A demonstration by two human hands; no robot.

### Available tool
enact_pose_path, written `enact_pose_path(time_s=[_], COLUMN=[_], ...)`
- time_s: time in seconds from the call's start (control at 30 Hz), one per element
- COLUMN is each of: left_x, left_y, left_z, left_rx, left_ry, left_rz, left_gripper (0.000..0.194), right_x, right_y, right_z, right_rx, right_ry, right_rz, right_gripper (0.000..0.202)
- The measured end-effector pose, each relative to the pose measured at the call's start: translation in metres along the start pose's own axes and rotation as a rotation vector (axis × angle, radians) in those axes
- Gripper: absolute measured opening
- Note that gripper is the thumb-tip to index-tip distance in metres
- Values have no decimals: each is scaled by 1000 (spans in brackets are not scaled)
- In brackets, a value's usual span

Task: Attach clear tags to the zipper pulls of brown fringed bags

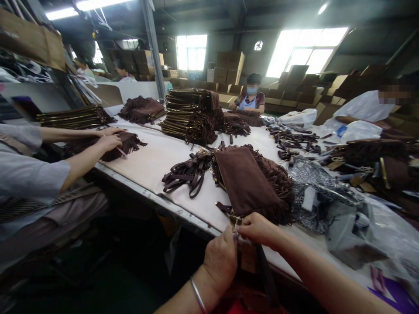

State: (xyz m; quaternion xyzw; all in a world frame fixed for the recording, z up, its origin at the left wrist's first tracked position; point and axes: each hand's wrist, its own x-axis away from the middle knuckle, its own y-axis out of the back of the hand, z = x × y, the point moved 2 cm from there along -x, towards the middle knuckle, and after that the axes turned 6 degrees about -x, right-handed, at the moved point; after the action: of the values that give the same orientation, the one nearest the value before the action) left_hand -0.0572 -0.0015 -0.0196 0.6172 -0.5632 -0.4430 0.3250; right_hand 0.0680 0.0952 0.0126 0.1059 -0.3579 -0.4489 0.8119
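A brown fringed pouch [247,179] lies on top of a pile near the table's front edge. Just below its lower corner, my left hand [222,257] and my right hand [257,229] meet with fingers pinched. Both grip a small metal clasp [236,221] at the pouch's corner, with a bit of pale material around it. A dark strap hangs below my right hand. Several brown wrist straps [188,174] lie in a bundle to the left of the pouch pile.
A tall stack of gold-zipped pouches [186,115] stands farther back. At the left, a person's hands [111,141] work on another fringed pouch. Clear plastic bags [379,226] cover the right side. Two more people are at the far side and right.
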Motion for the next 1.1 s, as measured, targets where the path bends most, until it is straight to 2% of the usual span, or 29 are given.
enact_pose_path(time_s=[0.1, 0.23, 0.4, 0.5, 0.63, 0.77, 0.9, 1.0, 1.1], left_x=[0, -1, -3, -4, -6, -7, -7, -7, -7], left_y=[2, 3, 9, 12, 12, 12, 8, -1, -9], left_z=[0, 1, -1, -5, -11, -14, -15, -13, -12], left_rx=[-8, 25, 309, 496, 630, 732, 868, 970, 1098], left_ry=[-27, -60, 19, 67, 98, 120, 184, 275, 369], left_rz=[-57, -38, -5, 6, 27, 39, 64, 129, 215], left_gripper=[28, 29, 28, 29, 29, 28, 27, 28, 30], right_x=[0, 5, 20, 27, 33, 35, 33, 31, 31], right_y=[-1, -1, 0, 1, 2, -1, -6, -8, -9], right_z=[3, 3, -9, -17, -19, -21, -24, -25, -26], right_rx=[8, -56, -80, -2, 53, -7, -67, -99, -128], right_ry=[10, 20, 112, 148, 202, 158, 161, 211, 199], right_rz=[-18, -34, -2, -74, -219, -238, -261, -274, -282], right_gripper=[30, 28, 28, 29, 23, 25, 27, 27, 26])
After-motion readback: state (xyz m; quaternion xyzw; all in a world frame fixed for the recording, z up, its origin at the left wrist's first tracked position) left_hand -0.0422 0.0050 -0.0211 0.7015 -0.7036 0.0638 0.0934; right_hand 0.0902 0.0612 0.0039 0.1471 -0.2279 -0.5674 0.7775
